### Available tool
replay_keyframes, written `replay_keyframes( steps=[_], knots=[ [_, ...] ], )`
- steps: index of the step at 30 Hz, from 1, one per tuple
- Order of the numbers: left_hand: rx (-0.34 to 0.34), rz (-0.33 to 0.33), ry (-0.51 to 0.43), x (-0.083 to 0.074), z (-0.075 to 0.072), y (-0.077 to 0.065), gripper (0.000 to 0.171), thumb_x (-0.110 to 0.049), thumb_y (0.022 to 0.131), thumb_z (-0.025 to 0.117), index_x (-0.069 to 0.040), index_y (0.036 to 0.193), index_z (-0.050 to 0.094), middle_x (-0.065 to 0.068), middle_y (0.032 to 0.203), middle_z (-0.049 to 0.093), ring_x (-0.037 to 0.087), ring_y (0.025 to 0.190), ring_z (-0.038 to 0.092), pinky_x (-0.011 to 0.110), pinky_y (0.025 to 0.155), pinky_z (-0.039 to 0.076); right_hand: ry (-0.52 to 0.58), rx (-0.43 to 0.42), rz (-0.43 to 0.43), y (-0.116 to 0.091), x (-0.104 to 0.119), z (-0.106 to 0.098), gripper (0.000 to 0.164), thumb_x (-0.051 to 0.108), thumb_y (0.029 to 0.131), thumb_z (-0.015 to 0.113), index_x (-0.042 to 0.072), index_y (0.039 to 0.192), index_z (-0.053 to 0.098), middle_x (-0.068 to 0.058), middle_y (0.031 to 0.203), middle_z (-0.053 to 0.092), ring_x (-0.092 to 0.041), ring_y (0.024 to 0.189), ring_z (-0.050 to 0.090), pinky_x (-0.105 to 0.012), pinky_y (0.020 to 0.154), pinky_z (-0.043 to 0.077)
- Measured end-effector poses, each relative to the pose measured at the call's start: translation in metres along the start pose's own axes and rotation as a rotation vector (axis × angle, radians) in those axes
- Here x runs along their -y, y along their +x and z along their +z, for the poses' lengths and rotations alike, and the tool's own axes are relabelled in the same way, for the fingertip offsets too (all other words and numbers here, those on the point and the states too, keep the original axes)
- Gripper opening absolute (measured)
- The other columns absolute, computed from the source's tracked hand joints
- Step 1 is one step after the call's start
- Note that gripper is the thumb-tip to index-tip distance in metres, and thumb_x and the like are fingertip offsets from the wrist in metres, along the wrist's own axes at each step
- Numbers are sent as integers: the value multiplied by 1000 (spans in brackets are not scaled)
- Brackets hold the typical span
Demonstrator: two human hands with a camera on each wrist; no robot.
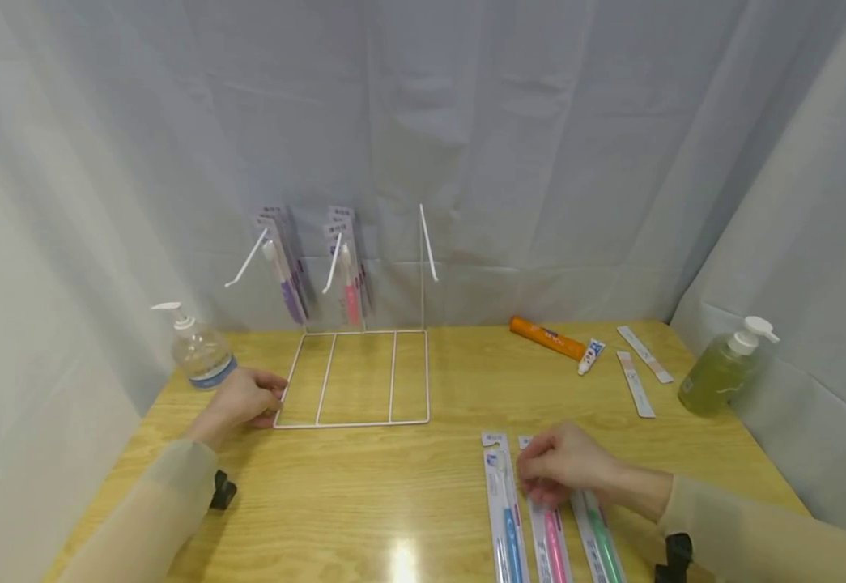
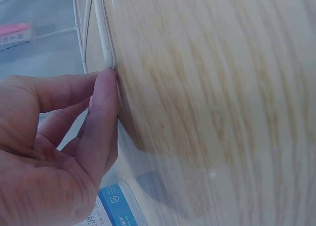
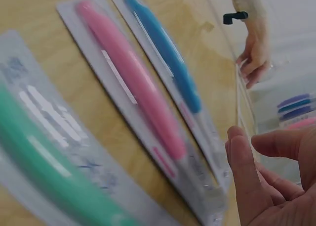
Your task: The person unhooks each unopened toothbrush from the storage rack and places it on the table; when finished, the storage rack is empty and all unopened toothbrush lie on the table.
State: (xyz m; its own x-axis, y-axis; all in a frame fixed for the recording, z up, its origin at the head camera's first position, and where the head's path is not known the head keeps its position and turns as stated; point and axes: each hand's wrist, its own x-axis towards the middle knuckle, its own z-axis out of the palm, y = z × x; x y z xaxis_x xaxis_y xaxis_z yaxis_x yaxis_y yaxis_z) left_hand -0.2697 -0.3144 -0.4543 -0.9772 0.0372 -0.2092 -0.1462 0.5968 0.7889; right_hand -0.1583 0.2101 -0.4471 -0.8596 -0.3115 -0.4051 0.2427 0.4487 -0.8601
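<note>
My left hand [image 1: 242,397] pinches the front left corner of a white wire display rack [image 1: 353,424] between thumb and fingertips, as the left wrist view also shows. Packs of purple toothbrushes [image 1: 290,295] hang on the rack's left hook, and pink toothbrush packs [image 1: 351,301] on its middle one. Over on the right, my right hand [image 1: 568,463] hovers above a packaged pink toothbrush [image 3: 131,80], covering its upper part in the head view. Its thumb and fingers are apart, holding nothing. A packaged blue toothbrush [image 1: 512,534] lies to the left, a packaged green toothbrush [image 1: 601,538] to the right.
Behind my left hand stands a clear pump bottle [image 1: 200,352]. At the right edge is a green pump bottle [image 1: 717,376]. An orange tube [image 1: 546,338], a small toothpaste tube [image 1: 592,355] and two slim white packets [image 1: 635,385] lie toward the back right. A grey curtain [image 1: 539,162] hangs behind.
</note>
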Motion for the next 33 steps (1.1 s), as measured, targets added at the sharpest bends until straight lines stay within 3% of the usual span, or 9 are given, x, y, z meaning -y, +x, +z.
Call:
replay_keyframes(
  steps=[6, 13, 15, 18, 21, 24, 29, 31, 33],
  knots=[
    [-7, -11, 11, -2, 0, -3, 52, 10, 89, 71, 17, 140, 67, 21, 107, 75, 14, 79, 72, 31, 66, 72, -49, -31, -128, 26, 23, 5, 30, 13, 100, 81, -4, 123, 78, -15, 101, 85, -17, 79, 80, -33, 72, 72],
    [-12, -35, 86, -17, 3, -2, 49, -3, 95, 67, 11, 142, 67, 14, 94, 77, 14, 66, 68, 28, 57, 63, -31, -50, -222, 97, 40, 16, 35, 8, 98, 82, -8, 128, 74, -17, 108, 83, -14, 87, 78, -30, 82, 72],
    [-32, 7, 92, -28, 6, -2, 48, -10, 101, 67, 9, 145, 66, 18, 97, 79, 15, 68, 69, 26, 59, 61, -11, -58, -238, 118, 42, 21, 37, 5, 97, 82, -9, 130, 73, -18, 110, 82, -12, 87, 77, -28, 82, 71],
    [-84, 108, 37, -55, 12, -3, 49, -19, 108, 67, 6, 150, 64, 27, 121, 79, 25, 88, 78, 24, 70, 68, 19, -71, -243, 145, 47, 30, 41, 0, 94, 82, -11, 132, 71, -20, 113, 81, -11, 88, 75, -27, 82, 71],
    [-159, 228, -38, -87, 17, -1, 49, -19, 109, 67, 5, 152, 63, 30, 142, 73, 39, 114, 78, 18, 79, 68, -14, -105, -256, 162, 56, 39, 42, -1, 91, 84, -11, 130, 71, -21, 113, 81, -12, 89, 75, -27, 81, 71],
    [-233, 307, -119, -117, 24, 4, 50, -16, 109, 69, 5, 154, 61, 31, 146, 70, 46, 127, 73, 9, 80, 62, -95, -158, -257, 173, 66, 45, 43, 2, 87, 89, -9, 126, 74, -18, 109, 82, -11, 88, 72, -22, 78, 68],
    [-339, 368, -254, -146, 41, 20, 50, -11, 108, 71, 6, 153, 59, 31, 148, 70, 45, 132, 72, 17, 99, 62, -258, -258, -245, 181, 78, 52, 44, 4, 77, 96, -5, 116, 79, -12, 97, 83, -7, 79, 69, -14, 71, 59],
    [-375, 364, -302, -152, 46, 25, 44, -9, 107, 71, 6, 148, 63, 30, 144, 72, 36, 123, 76, 19, 100, 63, -307, -280, -248, 183, 80, 55, 43, 4, 74, 98, -4, 113, 80, -11, 95, 84, -6, 76, 69, -12, 69, 56],
    [-418, 359, -336, -156, 50, 29, 36, -8, 105, 70, 6, 138, 68, 28, 135, 75, 23, 108, 76, 14, 90, 61, -338, -289, -250, 183, 83, 57, 43, 4, 73, 99, -4, 112, 81, -11, 94, 85, -5, 74, 69, -12, 69, 55]
  ],
)
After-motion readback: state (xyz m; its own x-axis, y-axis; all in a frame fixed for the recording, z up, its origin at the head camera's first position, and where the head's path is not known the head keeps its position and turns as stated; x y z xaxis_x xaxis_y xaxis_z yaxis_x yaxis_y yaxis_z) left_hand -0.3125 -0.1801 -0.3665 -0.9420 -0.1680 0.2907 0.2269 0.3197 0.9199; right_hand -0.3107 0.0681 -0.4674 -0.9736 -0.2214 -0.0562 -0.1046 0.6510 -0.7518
